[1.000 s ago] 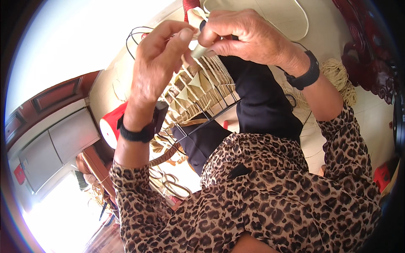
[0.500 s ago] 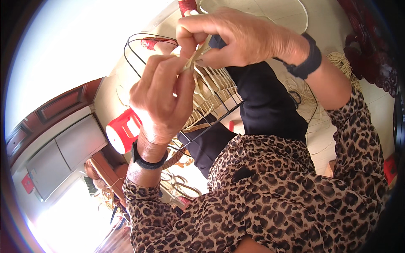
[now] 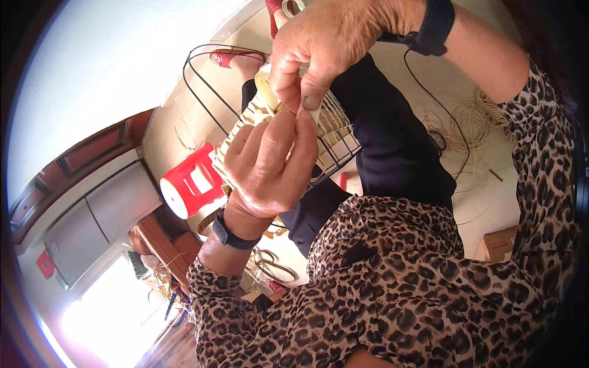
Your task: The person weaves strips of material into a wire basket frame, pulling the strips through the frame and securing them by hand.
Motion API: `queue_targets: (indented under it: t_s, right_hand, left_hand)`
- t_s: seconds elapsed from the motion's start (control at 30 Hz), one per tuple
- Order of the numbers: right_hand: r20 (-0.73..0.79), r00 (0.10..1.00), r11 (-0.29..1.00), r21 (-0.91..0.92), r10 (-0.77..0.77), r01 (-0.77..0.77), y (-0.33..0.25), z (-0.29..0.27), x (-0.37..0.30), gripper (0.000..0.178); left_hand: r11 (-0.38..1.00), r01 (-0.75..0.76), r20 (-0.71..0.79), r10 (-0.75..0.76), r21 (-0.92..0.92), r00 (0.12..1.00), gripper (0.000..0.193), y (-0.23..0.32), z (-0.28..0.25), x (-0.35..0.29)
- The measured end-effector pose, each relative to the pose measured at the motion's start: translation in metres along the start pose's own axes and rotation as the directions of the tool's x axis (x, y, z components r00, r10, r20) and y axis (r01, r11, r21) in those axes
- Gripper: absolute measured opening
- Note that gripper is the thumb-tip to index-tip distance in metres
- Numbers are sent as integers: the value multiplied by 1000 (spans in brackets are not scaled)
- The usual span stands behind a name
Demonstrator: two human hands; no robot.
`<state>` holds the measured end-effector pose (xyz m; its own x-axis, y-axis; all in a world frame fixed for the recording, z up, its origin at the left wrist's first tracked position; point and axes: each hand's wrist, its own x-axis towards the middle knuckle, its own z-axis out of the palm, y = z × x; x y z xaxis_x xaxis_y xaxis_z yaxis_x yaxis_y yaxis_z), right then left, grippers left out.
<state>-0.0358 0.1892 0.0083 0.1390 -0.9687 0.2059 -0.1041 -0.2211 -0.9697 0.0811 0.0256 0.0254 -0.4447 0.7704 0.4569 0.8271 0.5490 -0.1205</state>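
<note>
The pale cane strip (image 3: 268,93) is sitting near the middle of the view, toward twelve o'clock, pinched between both hands just above the half-woven basket (image 3: 334,126). The right hand (image 3: 328,46) is coming in from one o'clock, its thumb and forefinger closing tightly on the strip while the other fingers are curling loosely beside them. The left hand (image 3: 270,165) is rising from seven o'clock, fingers nearly straight and pressed together, their tips touching the strip and the right thumb; whether it is truly gripping the strip or only steadying it, I cannot tell. The basket's black wire frame (image 3: 205,92) is looping out toward ten o'clock, resting against the person's dark trousers (image 3: 392,147). A red plastic stool (image 3: 191,187) is standing at nine o'clock, just beside the left wrist, which is wearing a black band (image 3: 230,236). A second black band (image 3: 432,24) is wrapping the right wrist. A coil of loose cane (image 3: 469,126) is lying on the floor at two o'clock, well apart from the hands.
</note>
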Motion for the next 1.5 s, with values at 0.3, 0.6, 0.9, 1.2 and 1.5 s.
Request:
queue_targets:
  t_s: [0.3, 0.6, 0.9, 1.2, 1.5]
  right_hand:
    - [-328, 942, 900, -429, -74, -79, 20, 6, 1, 10]
    - [-418, 869, 768, -636, -263, -73, 29, 6, 5, 10]
    - [-456, 872, 853, -513, -177, -95, 31, 7, 4, 14]
    - [-374, 856, 847, -515, -357, 128, 29, 1, 2, 8]
    - [-391, 875, 872, -485, -285, 67, 26, -2, 3, 8]
  left_hand:
    - [804, 593, 145, -583, -40, 799, 35, 14, -6, 0]
    - [703, 711, 345, -664, -15, 664, 33, 0, -8, 2]
    - [637, 769, 359, -707, -53, 610, 27, 1, -5, 9]
    - [617, 782, 371, -709, -85, 600, 27, -3, -7, 12]
    - [735, 677, 285, -656, 31, 699, 22, 1, -12, 20]
